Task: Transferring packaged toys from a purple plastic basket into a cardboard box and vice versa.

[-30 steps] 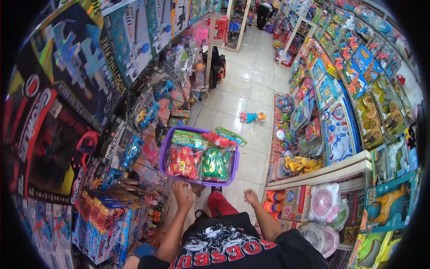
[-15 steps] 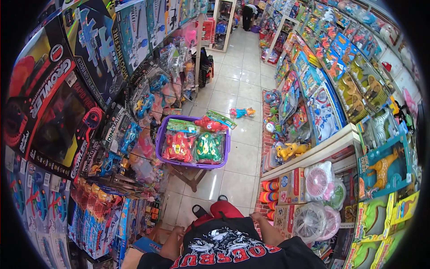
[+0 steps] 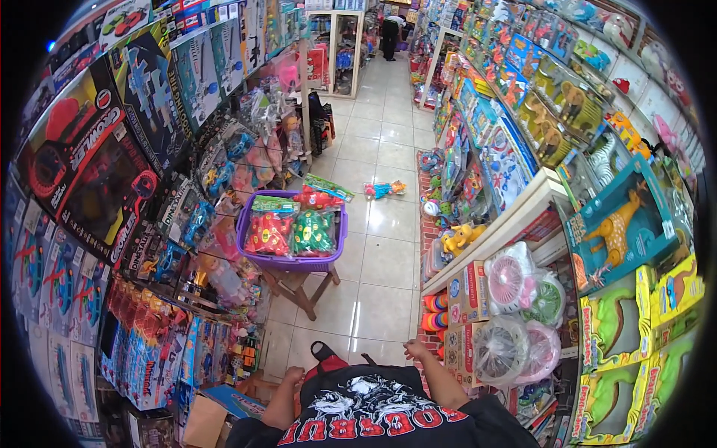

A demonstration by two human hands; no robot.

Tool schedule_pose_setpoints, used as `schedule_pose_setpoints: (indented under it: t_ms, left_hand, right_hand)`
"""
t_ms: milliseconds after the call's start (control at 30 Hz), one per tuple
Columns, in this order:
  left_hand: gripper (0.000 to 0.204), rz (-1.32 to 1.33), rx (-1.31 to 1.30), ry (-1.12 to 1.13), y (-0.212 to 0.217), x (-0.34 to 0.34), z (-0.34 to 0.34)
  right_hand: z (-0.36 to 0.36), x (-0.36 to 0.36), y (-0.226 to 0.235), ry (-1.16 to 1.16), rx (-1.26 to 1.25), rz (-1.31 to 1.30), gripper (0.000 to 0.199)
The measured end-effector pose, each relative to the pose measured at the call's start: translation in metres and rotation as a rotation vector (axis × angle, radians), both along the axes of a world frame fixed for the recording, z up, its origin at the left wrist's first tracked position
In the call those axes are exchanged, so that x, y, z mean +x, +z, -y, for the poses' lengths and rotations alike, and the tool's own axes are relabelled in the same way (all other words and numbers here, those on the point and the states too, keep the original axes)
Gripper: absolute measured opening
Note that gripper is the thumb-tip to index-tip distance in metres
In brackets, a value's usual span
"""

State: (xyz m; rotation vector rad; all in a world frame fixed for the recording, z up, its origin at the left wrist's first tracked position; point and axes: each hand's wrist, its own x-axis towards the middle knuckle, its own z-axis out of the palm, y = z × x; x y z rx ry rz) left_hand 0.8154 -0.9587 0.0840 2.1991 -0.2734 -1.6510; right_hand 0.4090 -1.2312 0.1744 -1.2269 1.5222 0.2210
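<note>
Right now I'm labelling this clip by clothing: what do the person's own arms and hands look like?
Both forearms are bare, with no gloves, watch or rings visible on the left hand or right hand. Short black sleeves end near the elbows, part of a black T-shirt with red lettering and a white graphic.

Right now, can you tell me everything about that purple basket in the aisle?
The purple basket looks like plastic, rectangular with slotted walls and a smooth rim. It sits level on a small wooden stool on the tiled floor, close to the toy racks on the left. It is heaped with bagged toys in clear packets with red and green contents, some poking over the rim. Neither hand touches it.
</note>
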Motion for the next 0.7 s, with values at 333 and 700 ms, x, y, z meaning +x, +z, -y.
schedule_pose_setpoints:
  t_ms: [333, 700]
  left_hand:
    - [0.043, 0.158, 0.016, -0.278, -0.001, -0.125, -0.045]
    - [0.043, 0.339, -0.034, 0.103, 0.075, -0.243, -0.167]
  right_hand:
    - [-0.092, -0.137, -0.026, 0.227, 0.122, -0.159, 0.029]
    - [-0.15, -0.154, -0.054, 0.879, 0.145, -0.175, 0.035]
